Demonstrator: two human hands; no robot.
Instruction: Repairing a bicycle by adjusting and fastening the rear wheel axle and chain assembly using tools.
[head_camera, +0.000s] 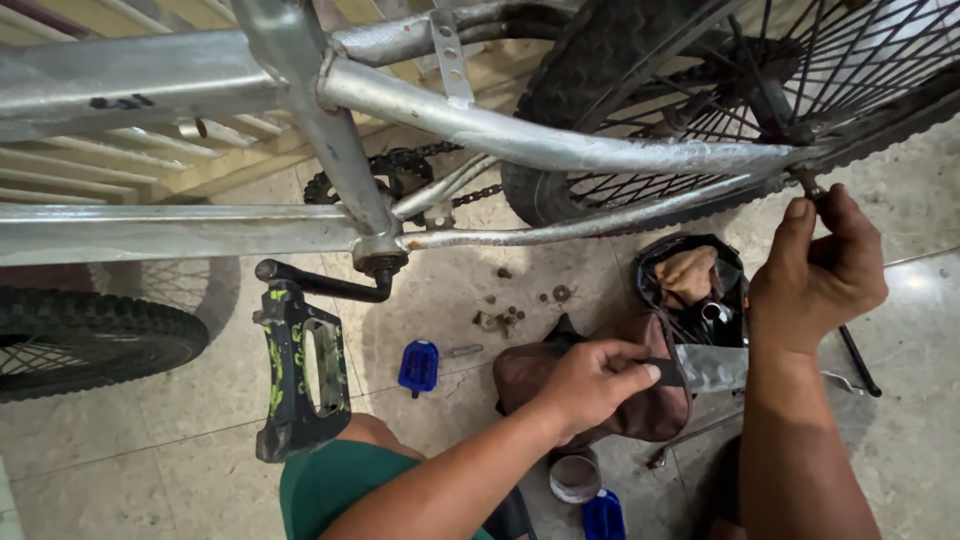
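A silver bicycle frame (500, 135) fills the upper view, with its rear wheel (640, 60) at the upper right. My right hand (815, 275) is raised to the rear axle end (808, 185), with thumb and fingers pinched on a small part there. Lower down, my left hand (590, 385) grips the strap of a maroon tool bag (640, 400) lying on the floor. The bag's mouth shows a rag and metal tools.
A black pedal with green marks (298, 370) hangs on its crank at the lower left. Loose nuts and washers (505, 318) and a blue pedal (419, 366) lie on the tiled floor. Another tyre (90, 335) sits at the left. A small round tin (575, 478) is near my knee.
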